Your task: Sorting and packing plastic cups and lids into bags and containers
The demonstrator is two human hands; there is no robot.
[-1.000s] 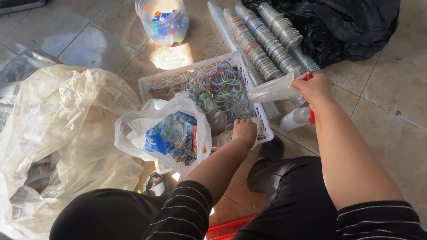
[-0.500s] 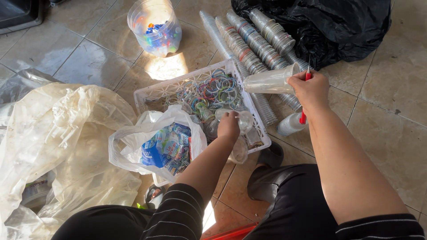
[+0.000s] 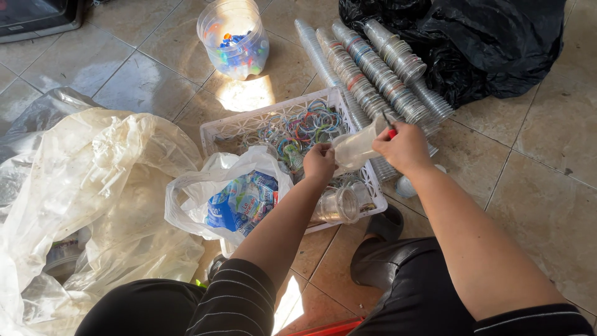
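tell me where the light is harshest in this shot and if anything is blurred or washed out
Head view: hard sunlight from the top, with a bright glare patch on the tiled floor below the clear jar; the big clear plastic bag is nearly washed out; the black bag loses detail in shadow; the left hand, right hand and the cup between them look sharp.

Hard sunlight from above, bright glare patch on the floor tiles (image 3: pixel 245 93), sharp focus, slight edge distortion.

bare tiles (image 3: pixel 547 205) right; stacked cups (image 3: pixel 373 68) block beyond the crate (image 3: pixel 230 127).
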